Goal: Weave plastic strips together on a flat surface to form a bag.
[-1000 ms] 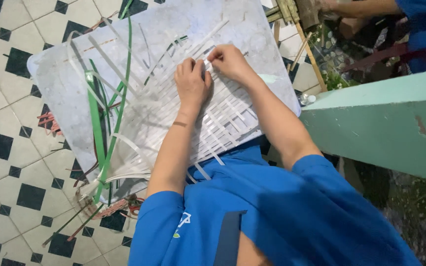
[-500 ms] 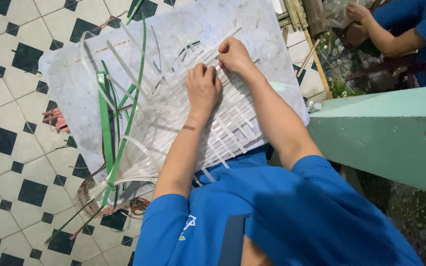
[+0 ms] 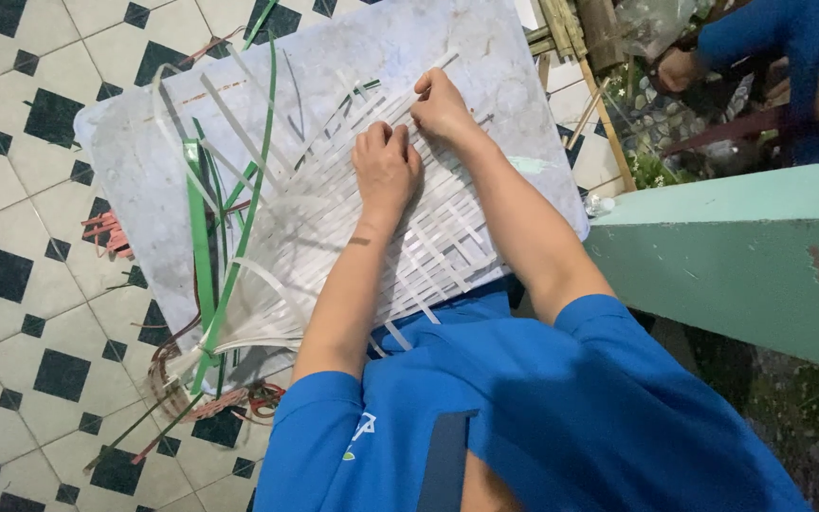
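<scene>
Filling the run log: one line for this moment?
left hand pressing white strips | right hand pinching a strip | board under weave | green strips left

Left hand and right hand pressed on white woven mat, grey board, green strips, tiled floor

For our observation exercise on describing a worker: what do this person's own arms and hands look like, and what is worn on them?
Both arms are bare below short bright-blue sleeves of a shirt with a small pale mark on it. The left hand and right hand wear no gloves; no rings or watch show. A small dark mark sits on the left forearm near the wrist.
</scene>
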